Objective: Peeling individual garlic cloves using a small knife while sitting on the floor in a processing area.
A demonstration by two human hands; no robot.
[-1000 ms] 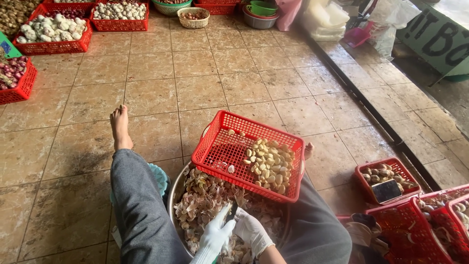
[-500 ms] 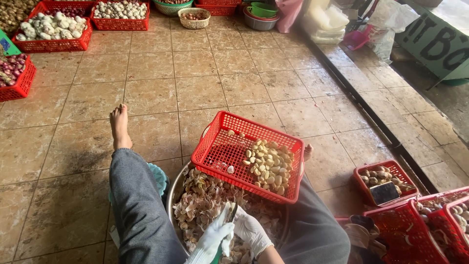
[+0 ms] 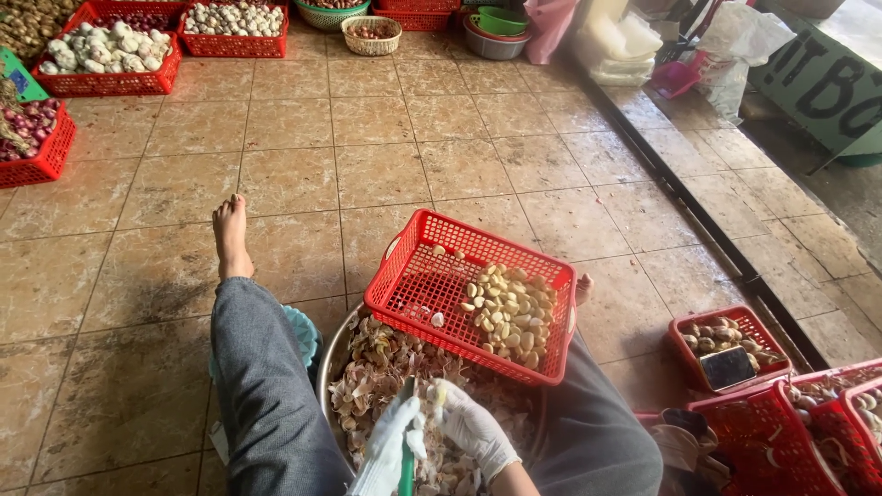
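— What are your hands doing here?

— Both are gloved in white and held close together over the metal basin (image 3: pixel 336 354) between my legs. My left hand (image 3: pixel 390 450) is wrapped around a green-handled knife (image 3: pixel 406 441), blade end pointing up. My right hand (image 3: pixel 473 430) pinches a garlic clove (image 3: pixel 440 397) at its fingertips, right beside the knife. So both are closed, one on the tool, one on the clove.

— And the basin?

— It is heaped with papery garlic skins (image 3: pixel 377 367) and sits on the tiled floor (image 3: pixel 386 174) between my knees. A red plastic basket (image 3: pixel 413 276) rests tilted across its far rim, with a pile of peeled cloves (image 3: pixel 510 312) gathered on its right side.

— What lies around you?

— My bare left foot (image 3: pixel 231 234) stretches out on the tiles, and a teal bowl (image 3: pixel 303 332) peeks from under that leg. To my right stand more red baskets (image 3: pixel 772 432), one small one (image 3: pixel 684 323) holding bulbs and a dark phone (image 3: pixel 728 367). Along the far edge of the floor, well apart from me, are red crates of white garlic bulbs (image 3: pixel 96 53), a crate of purple shallots (image 3: pixel 32 129) on the left, and a small woven basket (image 3: pixel 371 35).
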